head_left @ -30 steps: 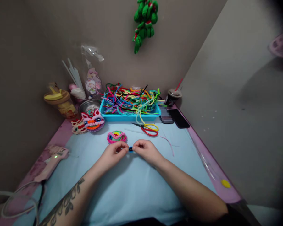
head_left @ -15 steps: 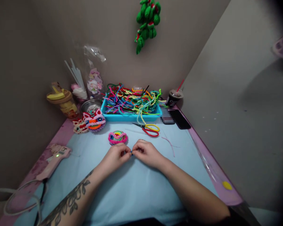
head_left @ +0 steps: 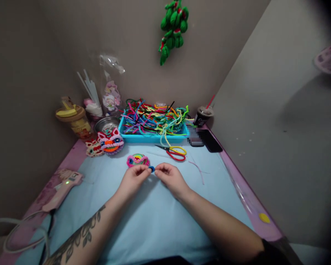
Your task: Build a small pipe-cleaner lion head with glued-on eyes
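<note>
Between my two hands is a small round blue piece [head_left: 151,169] with a dark centre, much like a rolled pipe cleaner. My left hand [head_left: 135,179] pinches it between thumb and forefinger. My right hand [head_left: 171,178] has its thumb and fingertips closed at the piece's right edge; its fingers partly hide what they grip. Just behind my left hand lies a pink pipe-cleaner lion head [head_left: 138,160] with one blue eye, its lower edge partly covered. Scissors [head_left: 176,153] with yellow and red handles rest beyond my right hand.
A blue tray [head_left: 154,138] heaped with pipe cleaners stands at the back. Finished lion heads [head_left: 111,141] and a metal bowl [head_left: 106,123] are left of it. A pink glue gun [head_left: 64,189] lies far left. Phones [head_left: 210,140] and a drink cup [head_left: 203,115] stand right.
Both hands have risen slightly, away from me. The blue piece, barely visible between the fingertips before, now shows more of its round face.
</note>
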The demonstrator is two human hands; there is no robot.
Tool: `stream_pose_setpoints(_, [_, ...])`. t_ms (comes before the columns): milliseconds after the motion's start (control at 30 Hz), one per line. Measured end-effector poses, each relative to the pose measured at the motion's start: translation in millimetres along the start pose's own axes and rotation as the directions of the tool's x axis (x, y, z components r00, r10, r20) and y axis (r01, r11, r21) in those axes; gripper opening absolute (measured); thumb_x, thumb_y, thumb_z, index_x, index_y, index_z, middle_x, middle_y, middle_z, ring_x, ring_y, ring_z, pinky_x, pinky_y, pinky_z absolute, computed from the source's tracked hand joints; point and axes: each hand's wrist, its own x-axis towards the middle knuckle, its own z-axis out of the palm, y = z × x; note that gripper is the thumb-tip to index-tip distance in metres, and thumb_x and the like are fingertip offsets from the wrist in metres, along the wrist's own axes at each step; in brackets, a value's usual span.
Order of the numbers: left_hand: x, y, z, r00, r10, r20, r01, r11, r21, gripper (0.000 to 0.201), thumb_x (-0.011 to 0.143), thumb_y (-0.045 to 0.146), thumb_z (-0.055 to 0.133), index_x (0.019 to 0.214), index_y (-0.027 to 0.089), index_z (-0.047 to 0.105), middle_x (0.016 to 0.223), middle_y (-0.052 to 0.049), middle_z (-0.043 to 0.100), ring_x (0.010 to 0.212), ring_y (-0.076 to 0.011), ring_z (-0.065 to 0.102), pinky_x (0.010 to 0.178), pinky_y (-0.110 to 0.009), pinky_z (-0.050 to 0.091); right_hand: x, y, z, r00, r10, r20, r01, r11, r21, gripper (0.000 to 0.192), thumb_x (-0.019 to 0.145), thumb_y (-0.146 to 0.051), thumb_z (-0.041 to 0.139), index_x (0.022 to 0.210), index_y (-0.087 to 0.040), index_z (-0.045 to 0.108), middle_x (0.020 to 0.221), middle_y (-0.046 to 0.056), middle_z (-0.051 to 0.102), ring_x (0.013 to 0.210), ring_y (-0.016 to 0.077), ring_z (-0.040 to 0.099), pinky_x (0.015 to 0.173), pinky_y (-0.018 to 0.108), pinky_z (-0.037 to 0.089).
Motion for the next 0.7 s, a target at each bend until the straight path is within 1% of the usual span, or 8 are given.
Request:
stream_pose_setpoints(67, [-0.2,-1.5,2.2,1.000,0.030,0.011,-0.030,0.999,0.012,0.035,0.063,0.048,0.070,0.067,0.014,0.060,0.056,0.004,0.052,0.052,-0.0089,0.042,0.050,-0.021,0.030,-0.1,2.2,1.7,0.999,0.030,-0.017,-0.030,0.999,0.026,0.025,0.068,-0.039,0.069,0.073,-0.017,0.058,0.052,-0.006,0.045,0.043,0.0062,0.033,0.041,0.020,0.026])
stream_pose_setpoints(133, [-0.7,-1.8,3.3,0.999,0.029,0.027,-0.029,0.999,0.012,0.036,0.061,0.048,0.071,0.067,0.014,0.060,0.055,0.004,0.052,0.051,-0.0086,0.042,0.050,-0.020,0.030,0.9,3.8,1.7,0.999,0.045,-0.029,-0.044,0.998,0.034,0.026,0.067,-0.041,0.068,0.070,-0.018,0.057,0.049,-0.007,0.041,0.040,0.0055,0.029,0.039,0.020,0.022])
stream_pose_setpoints(267, [-1.2,1.4,0.1,0.995,-0.039,0.097,0.040,0.999,-0.011,0.039,0.064,0.050,0.070,0.080,0.014,0.064,0.052,0.006,0.049,0.047,-0.0073,0.038,0.048,-0.020,0.027,4.4,2.3,-3.3,0.998,0.058,-0.031,-0.056,0.997,0.051,0.024,0.068,-0.039,0.067,0.068,-0.017,0.056,0.047,-0.009,0.039,0.038,0.0043,0.026,0.038,0.019,0.019])
stream_pose_setpoints(333, [0.2,2.5,-3.3,0.992,-0.046,0.117,0.046,0.999,-0.005,0.040,0.066,0.050,0.069,0.083,0.014,0.064,0.052,0.006,0.049,0.047,-0.0073,0.038,0.048,-0.020,0.028,5.9,-0.9,-7.4,0.997,0.079,-0.009,-0.079,0.996,0.051,0.022,0.066,-0.036,0.067,0.066,-0.017,0.056,0.047,-0.009,0.039,0.037,0.0037,0.026,0.037,0.019,0.019])
stream_pose_setpoints(433, [3.4,0.8,-6.8,0.990,-0.006,0.142,-0.003,0.998,0.068,0.038,0.063,0.047,0.070,0.075,0.012,0.064,0.057,0.003,0.054,0.052,-0.0087,0.043,0.052,-0.021,0.032,7.2,-5.9,-13.0,0.991,0.122,0.051,-0.123,0.992,0.018,0.019,0.065,-0.032,0.066,0.065,-0.017,0.055,0.046,-0.009,0.040,0.036,0.0033,0.027,0.036,0.018,0.017])
stream_pose_setpoints(533, [4.2,-1.8,-6.7,0.985,0.005,0.175,-0.032,0.988,0.154,0.036,0.063,0.045,0.069,0.073,0.011,0.065,0.057,0.002,0.055,0.052,-0.0098,0.044,0.052,-0.021,0.031,7.1,-8.6,-15.7,0.984,0.149,0.095,-0.146,0.989,-0.034,0.017,0.066,-0.031,0.065,0.066,-0.017,0.056,0.045,-0.009,0.042,0.035,0.0038,0.028,0.036,0.018,0.016])
stream_pose_setpoints(700, [0.7,-1.1,-3.0,0.982,0.032,0.186,-0.074,0.972,0.225,0.030,0.068,0.042,0.062,0.069,0.011,0.063,0.057,0.001,0.054,0.053,-0.0104,0.043,0.052,-0.022,0.032,5.7,-10.1,-14.9,0.983,0.148,0.112,-0.140,0.987,-0.078,0.014,0.066,-0.030,0.064,0.066,-0.017,0.058,0.043,-0.009,0.041,0.036,0.0047,0.028,0.038,0.019,0.017])
